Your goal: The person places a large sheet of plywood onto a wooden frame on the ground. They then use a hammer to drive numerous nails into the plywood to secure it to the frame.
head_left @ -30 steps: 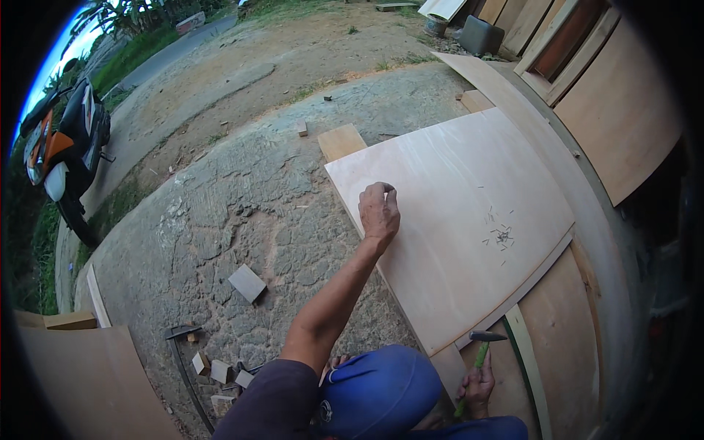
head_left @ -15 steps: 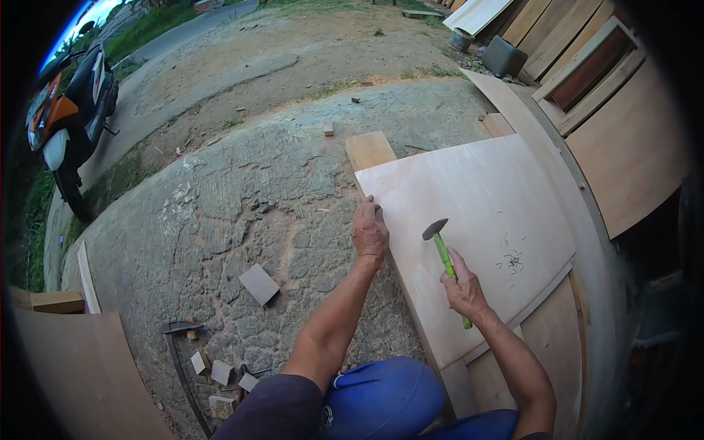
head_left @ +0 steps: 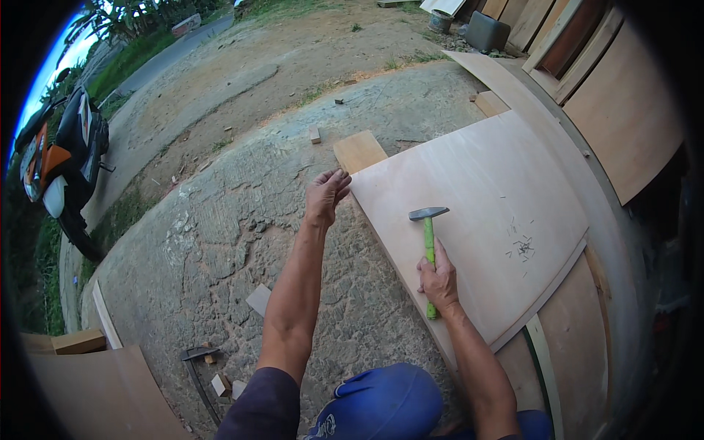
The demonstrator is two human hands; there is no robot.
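Observation:
A large plywood sheet (head_left: 484,198) lies on the rough concrete ground. My right hand (head_left: 438,280) grips a hammer (head_left: 429,242) with a green handle, its steel head raised over the sheet. My left hand (head_left: 325,194) hovers at the sheet's left edge with fingers pinched together; whether it holds a nail is too small to tell. A scatter of small nails (head_left: 522,248) lies on the sheet to the right of the hammer.
A wood block (head_left: 359,150) sticks out under the sheet's far corner. A second hammer (head_left: 196,367) and small wood offcuts (head_left: 258,299) lie on the ground at lower left. A motorbike (head_left: 59,165) stands far left. Plywood panels (head_left: 623,110) lean at the right.
My right hand came up from beside my knee with the hammer and now holds it over the sheet. My left hand shifted from the sheet's surface to its left edge.

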